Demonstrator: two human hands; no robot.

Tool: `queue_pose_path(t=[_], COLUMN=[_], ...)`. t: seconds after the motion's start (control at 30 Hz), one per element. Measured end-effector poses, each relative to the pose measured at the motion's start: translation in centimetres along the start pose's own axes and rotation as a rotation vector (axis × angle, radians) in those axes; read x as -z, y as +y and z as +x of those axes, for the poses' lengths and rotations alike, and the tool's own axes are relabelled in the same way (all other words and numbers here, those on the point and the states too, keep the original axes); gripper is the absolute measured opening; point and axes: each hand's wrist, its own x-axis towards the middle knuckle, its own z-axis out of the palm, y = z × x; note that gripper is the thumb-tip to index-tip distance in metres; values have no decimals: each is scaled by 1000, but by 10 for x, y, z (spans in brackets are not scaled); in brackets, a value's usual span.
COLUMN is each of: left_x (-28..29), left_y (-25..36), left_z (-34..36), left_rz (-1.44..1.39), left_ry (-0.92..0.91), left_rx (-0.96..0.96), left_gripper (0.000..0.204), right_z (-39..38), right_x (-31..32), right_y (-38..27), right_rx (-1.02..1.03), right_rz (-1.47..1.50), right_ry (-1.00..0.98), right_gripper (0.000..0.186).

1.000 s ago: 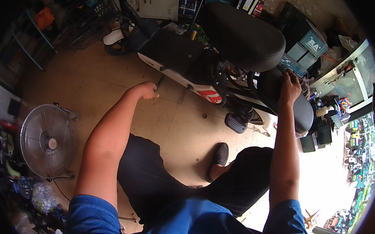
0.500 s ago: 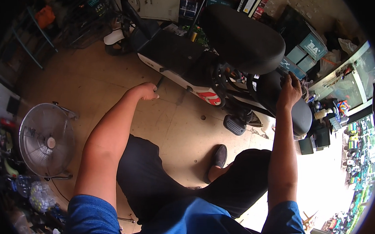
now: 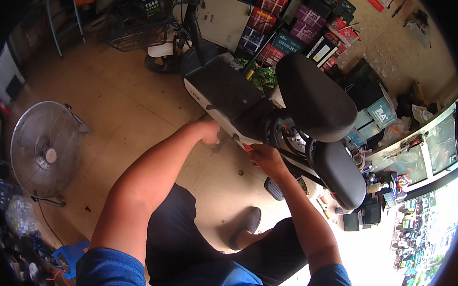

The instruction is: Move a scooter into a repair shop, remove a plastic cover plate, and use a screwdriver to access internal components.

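Scooter [image 3: 262, 109] stands before us; our left hand [image 3: 209, 132] beside its deck [image 3: 225, 85] and right hand [image 3: 267, 160] nearer its rear curl their fingers, whether around anything we cannot tell.

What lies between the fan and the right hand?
In the head view, the left forearm and tan floor lie between the fan and right hand.

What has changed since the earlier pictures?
The right hand moved left, from the rear seat to the side of the scooter, near the left hand; whether it grips anything is unclear. The view shifted too. The left hand stayed low beside the scooter; the fan still stands at the left.
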Motion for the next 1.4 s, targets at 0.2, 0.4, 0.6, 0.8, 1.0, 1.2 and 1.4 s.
queue_pose_path(t=[0.2, 0.4, 0.6, 0.8, 1.0, 1.2, 1.4], left_x=[-18, -18, -17, -10, 0, -6, -1], left_y=[-6, -3, 12, 5, -3, -13, -7], left_z=[0, -15, -12, -19, -24, -34, -40], left_rz=[9, 78, 81, 43, 25, -16, 12], left_ry=[-8, -71, -13, -25, 122, 183, 206], left_rx=[-7, -42, -72, -57, 23, 60, 86], left_gripper=[48, 38, 28, 28, 27, 31, 26], right_z=[91, 183, 237, 242, 253, 231, 222], right_x=[-42, -69, -63, -41, -48, -70, -80], right_y=[1, 17, 39, -32, -55, -12, 12], right_rx=[-256, -424, -550, -261, -286, -284, -266], right_rz=[478, 546, 864, 807, 702, 883, 1169], right_ry=[86, 285, 617, 427, 503, 422, 349], right_gripper=[12, 10, 29, 38, 28, 29, 40])
